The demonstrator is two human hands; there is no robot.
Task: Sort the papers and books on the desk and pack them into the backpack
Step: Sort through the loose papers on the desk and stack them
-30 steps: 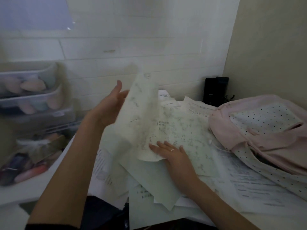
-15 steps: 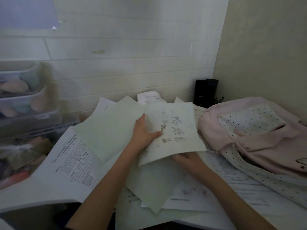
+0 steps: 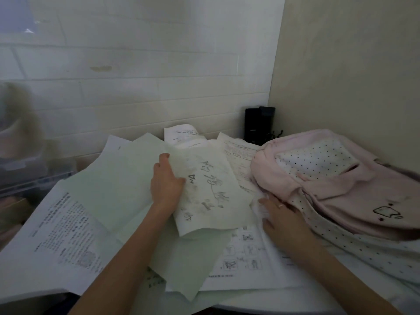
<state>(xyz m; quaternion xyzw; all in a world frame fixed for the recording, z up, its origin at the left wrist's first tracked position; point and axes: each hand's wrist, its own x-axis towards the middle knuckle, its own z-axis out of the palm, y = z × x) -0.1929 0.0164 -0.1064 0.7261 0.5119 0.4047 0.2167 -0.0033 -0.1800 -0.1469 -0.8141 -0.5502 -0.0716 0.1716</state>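
- The left hand pinches the left edge of a scribbled sheet, thumb on top and fingers beneath it.
- That sheet is thin, off-white and limp, with dark handwritten marks; its long axis runs from the near edge toward the wall, tilted a little to the left, and its near end droops over the pile.
- The right hand lies flat, fingers straight and slightly spread, on papers just beside the backpack; a ring shows on one finger.
- The backpack is soft pink fabric with white black-dotted panels, lying on its side on the counter, long axis running from the wall corner toward the near right.
- A pale green sheet lies left of the left hand, plain and smooth, overlapping a printed sheet with dense text.
- Below the scribbled sheet, a worksheet with small boxed drawings lies flat.
- More printed pages fan out toward the wall.
- A black box-like object stands in the corner behind the backpack.
- The far left is too blurred to make out.
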